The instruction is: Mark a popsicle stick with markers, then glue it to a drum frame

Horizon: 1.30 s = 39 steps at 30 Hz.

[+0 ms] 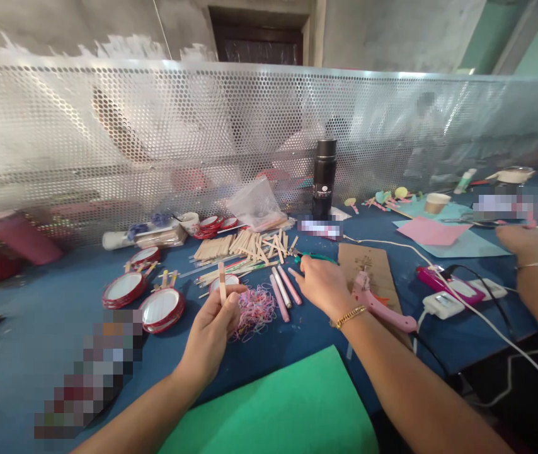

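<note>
1. The left hand (pixel 212 318), at the lower centre of the frame, pinches a pale wooden stick (pixel 222 282) upright between thumb and fingers.
2. The right hand (pixel 323 284), just right of centre, is stretched out palm down over the green-handled tool (pixel 319 258); whether its fingers are closed on anything I cannot tell.
3. Between the hands, at mid-frame, lie a tangle of coloured rubber bands (pixel 256 310) and some pink and white tubes (pixel 279 298). A heap of wooden sticks (pixel 217 250) spreads above them.
4. Beneath the right forearm, right of centre, a pink glue gun (pixel 387 310) rests partly on brown cardboard (pixel 380 255).
5. Left of centre sit round, red-edged pieces (pixel 125 289), some with small sticks at the rim.
6. The surface is a deep blue tabletop (pixel 80 287) running the width of the frame; a green sheet (pixel 278 410) covers its bottom centre.
7. Pink paper (pixel 432 231) overlaps light-blue paper at the right, near a co-worker's hand (pixel 524 241) at the right edge.
8. A black bottle (pixel 324 176) stands upright at upper centre, before a perforated metal panel (pixel 165 126) that spans the frame.
9. Beyond the panel, along the top, rise a rough, patchily whitened wall (pixel 373 38) and a dark doorway (pixel 259 44).
</note>
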Motion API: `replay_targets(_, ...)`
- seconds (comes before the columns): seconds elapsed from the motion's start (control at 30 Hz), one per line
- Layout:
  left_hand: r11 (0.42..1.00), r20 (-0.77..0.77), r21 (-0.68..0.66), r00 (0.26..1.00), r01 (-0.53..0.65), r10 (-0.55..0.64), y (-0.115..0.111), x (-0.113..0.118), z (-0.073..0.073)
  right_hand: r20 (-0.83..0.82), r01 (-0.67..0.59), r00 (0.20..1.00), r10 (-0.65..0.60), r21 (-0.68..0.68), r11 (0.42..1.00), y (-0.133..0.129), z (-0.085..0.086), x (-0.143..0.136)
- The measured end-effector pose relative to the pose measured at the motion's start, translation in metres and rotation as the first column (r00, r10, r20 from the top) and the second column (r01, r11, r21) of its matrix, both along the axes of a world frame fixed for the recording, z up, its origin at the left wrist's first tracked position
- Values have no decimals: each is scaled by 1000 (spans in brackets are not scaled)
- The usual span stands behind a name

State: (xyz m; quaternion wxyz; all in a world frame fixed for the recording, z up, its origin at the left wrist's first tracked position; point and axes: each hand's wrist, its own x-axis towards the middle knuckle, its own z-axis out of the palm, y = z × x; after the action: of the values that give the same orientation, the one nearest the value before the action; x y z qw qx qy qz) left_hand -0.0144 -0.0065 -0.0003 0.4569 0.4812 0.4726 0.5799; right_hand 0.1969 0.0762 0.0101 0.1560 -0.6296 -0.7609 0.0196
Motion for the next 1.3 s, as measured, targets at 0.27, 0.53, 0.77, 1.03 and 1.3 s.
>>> replay_targets(0.27,999,-15,-33,1000,8,-9,-2,3,0,22,-54,998,53,60,997,-3,2,-4)
replay_targets(0.53,997,-2,-48,999,52,-52,-3,3,-1,-9,-157,988,157,5,988,-11,0,-14)
replay_targets(0.77,986,97,-121,990,113,-102,-3,4,0,6,-99,995,100,-87,991,-10,0,-15)
replay_targets(1.03,985,120,-130,988,114,-99,-3,5,-1,57,-100,993,106,-92,991,-12,2,-15)
replay_targets(1.3,984,113,-142,989,108,-92,-3,5,0,61,-96,993,100,-73,993,-13,3,-15)
